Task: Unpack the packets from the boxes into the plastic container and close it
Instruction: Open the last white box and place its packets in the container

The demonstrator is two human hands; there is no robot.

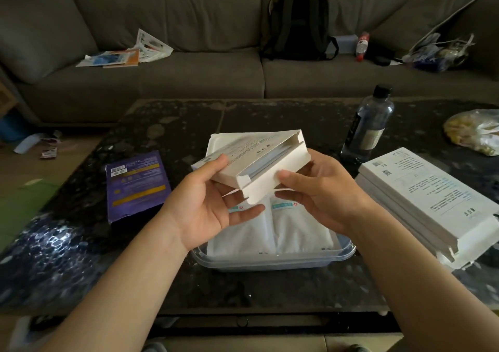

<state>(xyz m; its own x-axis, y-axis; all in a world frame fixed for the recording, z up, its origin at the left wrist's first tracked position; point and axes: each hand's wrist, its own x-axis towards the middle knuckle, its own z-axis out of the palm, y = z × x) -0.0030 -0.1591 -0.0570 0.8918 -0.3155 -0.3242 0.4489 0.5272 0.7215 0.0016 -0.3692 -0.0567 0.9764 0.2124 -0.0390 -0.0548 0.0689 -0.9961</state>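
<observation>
Head camera showed the left hand gripping a white cardboard box, thumb on top and fingers beneath, and the right hand pinching its opened end, above the clear plastic container holding white packets.

The open box, the left hand and the right hand cover the far half of the container and the tops of the packets. The stack of boxes and the plastic bag run off the right edge. The print on the boxes is too small to read.
</observation>
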